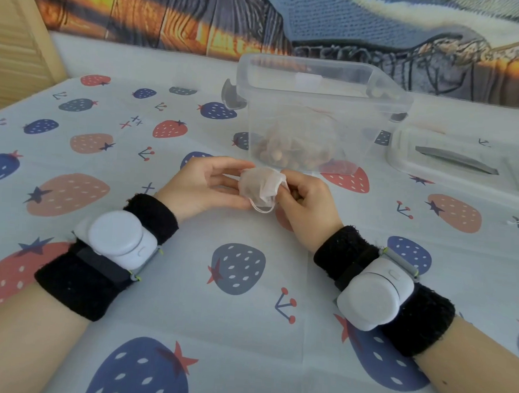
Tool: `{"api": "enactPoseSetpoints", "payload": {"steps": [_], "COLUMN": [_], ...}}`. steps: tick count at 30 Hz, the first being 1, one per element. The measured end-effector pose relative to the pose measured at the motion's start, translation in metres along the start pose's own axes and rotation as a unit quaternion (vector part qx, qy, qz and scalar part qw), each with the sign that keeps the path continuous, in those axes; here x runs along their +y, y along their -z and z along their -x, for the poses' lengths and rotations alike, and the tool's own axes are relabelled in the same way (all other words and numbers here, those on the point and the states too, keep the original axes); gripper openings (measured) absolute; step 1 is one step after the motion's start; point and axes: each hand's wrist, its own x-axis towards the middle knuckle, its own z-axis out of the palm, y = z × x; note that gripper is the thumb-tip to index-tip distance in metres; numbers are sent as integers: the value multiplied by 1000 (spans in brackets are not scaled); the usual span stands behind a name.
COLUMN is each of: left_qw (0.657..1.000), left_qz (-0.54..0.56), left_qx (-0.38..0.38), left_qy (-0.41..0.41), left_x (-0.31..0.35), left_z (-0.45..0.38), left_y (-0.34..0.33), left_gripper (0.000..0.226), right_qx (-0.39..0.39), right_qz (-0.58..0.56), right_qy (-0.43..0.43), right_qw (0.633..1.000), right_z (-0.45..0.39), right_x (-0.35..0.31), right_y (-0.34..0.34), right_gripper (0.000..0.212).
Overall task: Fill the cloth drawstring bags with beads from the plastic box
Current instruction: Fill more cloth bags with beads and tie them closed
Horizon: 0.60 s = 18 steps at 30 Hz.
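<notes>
Strawberry-printed pale blue tablecloth [244,332] under a wood-and-knit patterned wall hanging [293,19].
Left hand [201,183] and right hand [306,202] both pinch a small white cloth drawstring bag [260,185] before the clear plastic box [312,108].

Head view – looks forward and down, close over table [244,332].

The bag [263,187] I held was thin, matt cloth; the box [312,108] was clear, glossy plastic.

Strawberry-print tablecloth [244,332], clear lid [454,165] at right, printed wall hanging [354,23] behind
</notes>
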Motion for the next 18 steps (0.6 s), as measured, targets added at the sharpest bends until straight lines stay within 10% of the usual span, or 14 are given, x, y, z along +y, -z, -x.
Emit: {"api": "enactPoseSetpoints", "payload": {"steps": [18], "left_qw": [999], "left_qz": [-10], "left_qx": [30], "left_qy": [-13], "left_x": [3], "left_z": [1], "left_y": [0], "left_gripper": [52], "right_qx": [50], "right_qz": [-33], "right_qy": [-38], "right_qw": [997], "right_z": [-1], "right_x": [-3], "right_y": [2], "right_gripper": [30]}}
